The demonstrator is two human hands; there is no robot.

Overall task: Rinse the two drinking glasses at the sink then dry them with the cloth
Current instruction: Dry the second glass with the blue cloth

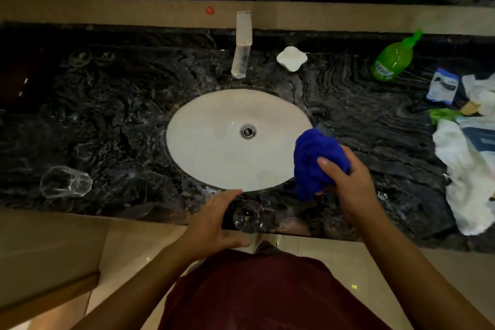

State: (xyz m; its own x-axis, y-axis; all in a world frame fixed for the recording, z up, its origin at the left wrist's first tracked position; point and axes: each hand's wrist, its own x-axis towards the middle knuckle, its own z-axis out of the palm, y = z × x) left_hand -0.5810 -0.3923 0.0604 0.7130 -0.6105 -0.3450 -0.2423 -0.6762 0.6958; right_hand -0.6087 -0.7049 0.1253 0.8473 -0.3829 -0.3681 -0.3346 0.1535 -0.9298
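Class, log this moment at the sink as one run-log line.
stage: drying | right hand: grips blue cloth | left hand: open beside near glass | far glass: counter, left of sink | tap: no water seen

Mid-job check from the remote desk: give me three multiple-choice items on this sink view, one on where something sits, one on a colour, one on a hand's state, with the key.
1. Where does the glass near the left hand stand?
A. in the sink basin
B. on the counter's front edge, in front of the sink
C. beside the green bottle

2. What colour is the cloth?
A. blue
B. white
C. red

3. What is the right hand doing?
A. resting flat on the counter
B. turning the tap
C. gripping the bunched cloth

Key: 1 B, the glass near the left hand stands on the dark counter just in front of the sink; 2 A, the cloth is bright blue; 3 C, the fingers curl round the cloth above the sink's right rim.
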